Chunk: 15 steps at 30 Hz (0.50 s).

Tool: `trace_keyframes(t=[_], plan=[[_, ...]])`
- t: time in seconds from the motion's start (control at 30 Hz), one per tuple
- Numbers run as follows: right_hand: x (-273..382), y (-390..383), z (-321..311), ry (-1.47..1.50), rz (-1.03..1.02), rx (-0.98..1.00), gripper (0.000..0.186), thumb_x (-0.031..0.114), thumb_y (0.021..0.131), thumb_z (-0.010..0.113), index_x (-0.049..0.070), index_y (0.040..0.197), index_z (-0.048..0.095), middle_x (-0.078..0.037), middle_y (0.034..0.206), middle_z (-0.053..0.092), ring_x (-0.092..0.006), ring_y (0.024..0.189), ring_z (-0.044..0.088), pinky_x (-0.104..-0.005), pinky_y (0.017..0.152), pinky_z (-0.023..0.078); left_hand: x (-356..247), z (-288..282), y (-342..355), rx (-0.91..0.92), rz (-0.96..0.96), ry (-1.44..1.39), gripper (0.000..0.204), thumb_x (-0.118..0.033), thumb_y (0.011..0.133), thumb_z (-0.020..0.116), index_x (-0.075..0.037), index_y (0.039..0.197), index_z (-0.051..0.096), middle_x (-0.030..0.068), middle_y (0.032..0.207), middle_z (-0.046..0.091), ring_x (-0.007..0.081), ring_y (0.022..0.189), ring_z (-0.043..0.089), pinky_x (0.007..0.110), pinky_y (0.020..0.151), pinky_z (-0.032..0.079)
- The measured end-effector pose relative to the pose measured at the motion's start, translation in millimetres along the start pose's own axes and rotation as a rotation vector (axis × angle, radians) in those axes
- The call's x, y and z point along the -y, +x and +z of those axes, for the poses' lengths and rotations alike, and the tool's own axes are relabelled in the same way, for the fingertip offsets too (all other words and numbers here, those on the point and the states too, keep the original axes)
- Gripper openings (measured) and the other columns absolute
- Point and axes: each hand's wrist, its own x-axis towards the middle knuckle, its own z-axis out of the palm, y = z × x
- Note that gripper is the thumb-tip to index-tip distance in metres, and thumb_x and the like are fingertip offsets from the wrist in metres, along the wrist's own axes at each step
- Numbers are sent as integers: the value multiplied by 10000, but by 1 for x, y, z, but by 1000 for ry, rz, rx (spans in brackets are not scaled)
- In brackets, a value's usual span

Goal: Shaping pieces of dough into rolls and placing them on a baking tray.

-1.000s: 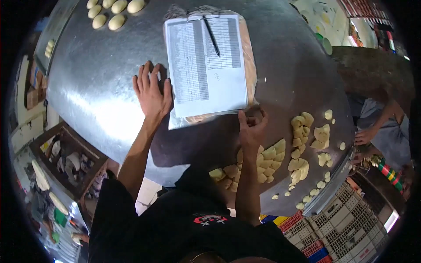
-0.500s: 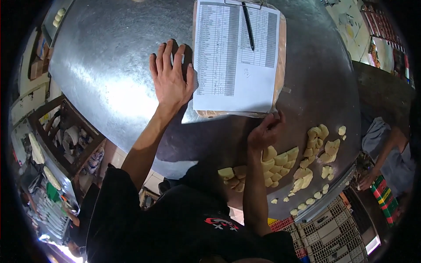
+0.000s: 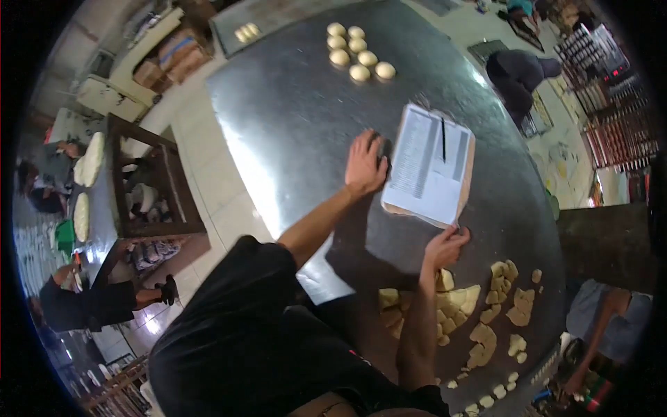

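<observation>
A clipboard with printed sheets and a black pen lies on the steel table, atop a flat, plastic-wrapped brown object. My left hand rests open, fingers spread, on the steel just left of it. My right hand is at the clipboard's lower right corner, fingers curled on that corner. Cut yellow dough pieces lie below and around my right forearm, which hides some; small lumps lie along the near right edge.
Dough balls sit toward the far edge, a tray beyond. At left, a wooden-framed table holds long dough; a person in dark clothing works there. Other people are at the far side and right.
The view has swung, bringing far dough balls and more of the room into sight; the clipboard appears smaller. My left hand stays beside it, my right hand at its corner.
</observation>
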Motion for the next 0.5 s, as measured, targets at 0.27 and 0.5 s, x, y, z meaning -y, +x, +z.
trace_keyframes(t=[0.27,0.5], plan=[[-13,11,-23,294,164,303,500,366,995,566,-3,1313,451,-207,1056,672,-343,954,642,-418,818,480,37,-190,-234,316,-104,182,658,-358,957,551,-172,1547,326,203,1608,237,399,1493,196,590,1194,93],[-6,-159,-93,1011,109,509,261,101,916,682,-10,1136,595,-35,946,602,-131,853,565,-266,790,481,-10,-274,-406,194,-1282,-241,660,-445,991,476,-105,1538,328,218,1595,260,381,1466,250,521,1187,178]])
